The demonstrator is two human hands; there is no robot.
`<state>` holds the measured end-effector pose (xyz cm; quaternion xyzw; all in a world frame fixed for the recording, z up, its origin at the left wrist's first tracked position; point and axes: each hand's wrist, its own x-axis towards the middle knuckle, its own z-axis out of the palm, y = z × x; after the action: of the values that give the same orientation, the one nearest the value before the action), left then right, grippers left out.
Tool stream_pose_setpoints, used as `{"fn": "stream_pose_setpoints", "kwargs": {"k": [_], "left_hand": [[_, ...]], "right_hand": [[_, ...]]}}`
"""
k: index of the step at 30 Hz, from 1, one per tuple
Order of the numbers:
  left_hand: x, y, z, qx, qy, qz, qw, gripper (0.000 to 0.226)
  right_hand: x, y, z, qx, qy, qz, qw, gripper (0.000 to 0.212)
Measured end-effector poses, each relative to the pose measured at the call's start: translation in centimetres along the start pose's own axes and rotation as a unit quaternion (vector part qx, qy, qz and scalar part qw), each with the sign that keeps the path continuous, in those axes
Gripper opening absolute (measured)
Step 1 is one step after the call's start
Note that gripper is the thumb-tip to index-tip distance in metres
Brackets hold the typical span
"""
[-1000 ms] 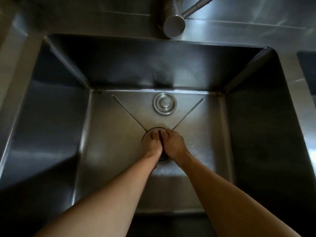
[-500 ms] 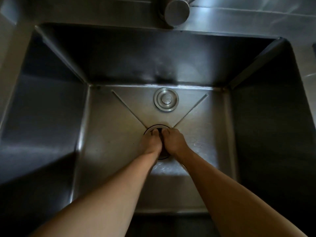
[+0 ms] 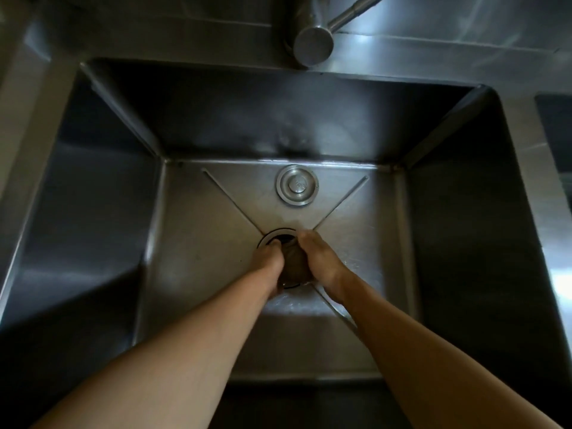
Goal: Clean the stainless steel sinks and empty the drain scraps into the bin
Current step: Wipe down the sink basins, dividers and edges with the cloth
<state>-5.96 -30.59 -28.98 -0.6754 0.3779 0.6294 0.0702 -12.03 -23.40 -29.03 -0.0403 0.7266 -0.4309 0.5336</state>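
- Head view, looking straight down into a deep stainless steel sink (image 3: 102,230), pretty dim lighting, lots of dull reflections on the walls.
- Both bare forearms reach down from the bottom edge of the shot and meet at the drain opening (image 3: 277,236) in the middle of the sink floor.
- Left hand (image 3: 267,258) sits on the left side of the drain, fingers curled down over the rim area. Right hand (image 3: 320,260) is on the right side, fingers stretched toward the far edge of the opening.
- Between the two hands there's a dark roundish thing, looks like the drain strainer basket (image 3: 294,266), sitting at the drain. Both hands are pressed up against it from either side, close together with just the basket between them. Can't tell for sure how firmly either one grips it, or whether it's lifted clear of the hole, too dark down there.
- Can't see any scraps from this angle.
- Just behind the drain, near the back wall, a round metal drain cover (image 3: 297,185) lies flat on the sink floor, well apart from the hands.
- Creases in the sink floor run diagonally from the corners to the drain.
- The floor near the right wrist looks wet and shiny.
- Up top, the faucet (image 3: 314,46) pokes out over the back rim, with its lever angled up to the right, mounted on the steel counter (image 3: 433,60).
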Motion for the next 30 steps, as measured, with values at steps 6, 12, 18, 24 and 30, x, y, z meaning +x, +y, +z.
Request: {"fn": "stream_pose_setpoints", "kwargs": {"k": [6,12,18,24,30], "left_hand": [[-3.1,1.5,-1.5,-0.048,-0.106,-0.093,0.989,0.035],[-3.8,1.1,-0.1,-0.032,-0.059,0.013,0.998,0.041],[-2.8,0.4,-0.2,0.102,0.044,0.166,0.98,0.04],[-0.2,-0.4,0.2,0.087,0.041,0.139,0.986,0.035],[0.7,-0.8,0.3,0.092,0.064,0.138,0.984,0.032]], "right_hand": [[-2.7,-0.3,-0.3,-0.118,-0.022,-0.153,0.981,0.035],[-2.3,-1.2,0.7,-0.137,0.077,-0.131,0.979,0.031],[-0.5,-1.6,1.2,-0.197,0.085,-0.061,0.975,0.036],[1.0,-0.7,1.7,-0.18,0.075,-0.016,0.981,0.04],[2.4,0.7,2.3,-0.165,0.084,0.014,0.983,0.036]]}}
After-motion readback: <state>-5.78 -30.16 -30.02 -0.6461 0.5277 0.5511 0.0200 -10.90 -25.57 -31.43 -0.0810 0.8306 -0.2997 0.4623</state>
